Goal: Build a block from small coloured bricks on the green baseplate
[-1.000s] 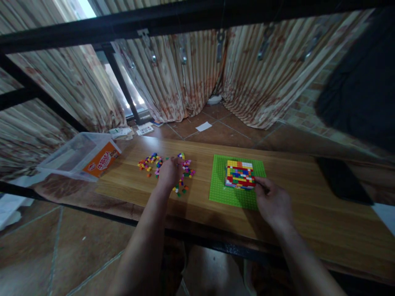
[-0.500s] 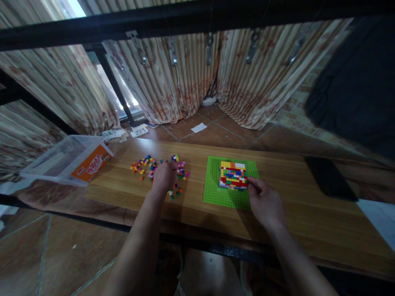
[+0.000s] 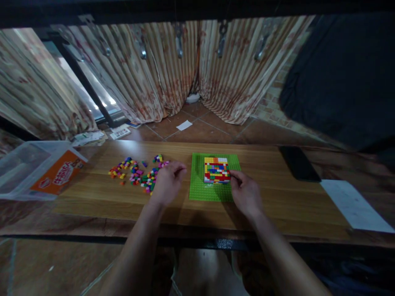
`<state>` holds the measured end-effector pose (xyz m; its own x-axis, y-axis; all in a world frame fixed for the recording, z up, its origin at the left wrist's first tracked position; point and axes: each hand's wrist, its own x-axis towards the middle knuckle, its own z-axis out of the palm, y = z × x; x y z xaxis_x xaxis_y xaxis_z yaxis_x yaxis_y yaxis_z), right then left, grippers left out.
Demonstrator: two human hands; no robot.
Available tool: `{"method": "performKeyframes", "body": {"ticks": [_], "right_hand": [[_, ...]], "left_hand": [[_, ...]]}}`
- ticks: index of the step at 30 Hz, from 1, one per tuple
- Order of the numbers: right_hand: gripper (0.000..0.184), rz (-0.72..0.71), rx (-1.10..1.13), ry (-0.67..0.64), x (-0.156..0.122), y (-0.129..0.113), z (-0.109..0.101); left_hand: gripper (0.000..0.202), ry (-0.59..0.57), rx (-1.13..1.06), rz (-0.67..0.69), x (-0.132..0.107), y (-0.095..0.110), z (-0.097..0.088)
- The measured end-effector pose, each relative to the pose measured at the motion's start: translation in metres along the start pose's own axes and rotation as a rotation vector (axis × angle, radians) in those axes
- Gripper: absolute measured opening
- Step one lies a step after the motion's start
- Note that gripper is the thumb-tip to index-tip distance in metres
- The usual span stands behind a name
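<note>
A block-shaped build of colourful toy bricks (image 3: 216,169) stands on a green studded baseplate (image 3: 197,191). My right hand (image 3: 247,193) is at the build's right side, its thumb and fingers pinched together near the corner; whatever lies between them is too small to make out. Left of the baseplate, my left hand (image 3: 169,181) hovers over the table with thumb and fingertips brought together. Anything in that pinch is hidden or too small to name. Beside it lies a loose pile of small coloured bricks (image 3: 135,174), partly covered by the hand.
A clear plastic bin (image 3: 18,170) with an orange label stands at the table's left end. On the right are a dark phone-like slab (image 3: 299,164) and a white sheet of paper (image 3: 354,205). The wooden tabletop (image 3: 123,209) runs beneath everything, with striped curtains (image 3: 154,82) behind.
My left hand has moved from over the loose bricks rightward, toward the baseplate. My right hand stays at the build's right side. The camera view has turned to the right.
</note>
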<state>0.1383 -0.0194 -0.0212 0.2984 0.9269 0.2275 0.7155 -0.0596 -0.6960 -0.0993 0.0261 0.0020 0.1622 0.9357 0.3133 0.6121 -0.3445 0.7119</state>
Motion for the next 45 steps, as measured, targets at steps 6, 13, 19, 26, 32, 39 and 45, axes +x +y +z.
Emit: {"method": "performKeyframes", "body": {"ticks": [6, 13, 19, 26, 32, 39, 45], "right_hand": [[0.033, -0.006, -0.012, -0.015, 0.000, -0.002, -0.002], [0.032, -0.017, -0.002, -0.039, -0.001, -0.002, -0.003], [0.031, -0.029, 0.029, -0.036, -0.003, -0.001, -0.003], [0.033, -0.034, 0.025, -0.040, -0.002, -0.003, -0.004], [0.032, -0.023, 0.036, -0.045, -0.002, -0.001, -0.003], [0.032, -0.015, 0.055, -0.050, -0.002, -0.001, -0.003], [0.031, 0.025, 0.144, -0.060, 0.000, 0.005, -0.001]], "left_hand": [[0.010, -0.087, -0.243, 0.028, -0.012, 0.020, 0.042], [0.012, -0.052, -0.324, -0.065, -0.009, 0.019, 0.056], [0.027, -0.029, -0.340, -0.091, -0.009, 0.026, 0.054], [0.028, -0.005, -0.324, -0.100, -0.012, 0.031, 0.055], [0.020, -0.008, -0.322, -0.138, -0.012, 0.030, 0.054], [0.016, 0.030, -0.362, -0.225, -0.012, 0.024, 0.061], [0.019, 0.010, -0.527, -0.368, -0.007, 0.019, 0.070]]}}
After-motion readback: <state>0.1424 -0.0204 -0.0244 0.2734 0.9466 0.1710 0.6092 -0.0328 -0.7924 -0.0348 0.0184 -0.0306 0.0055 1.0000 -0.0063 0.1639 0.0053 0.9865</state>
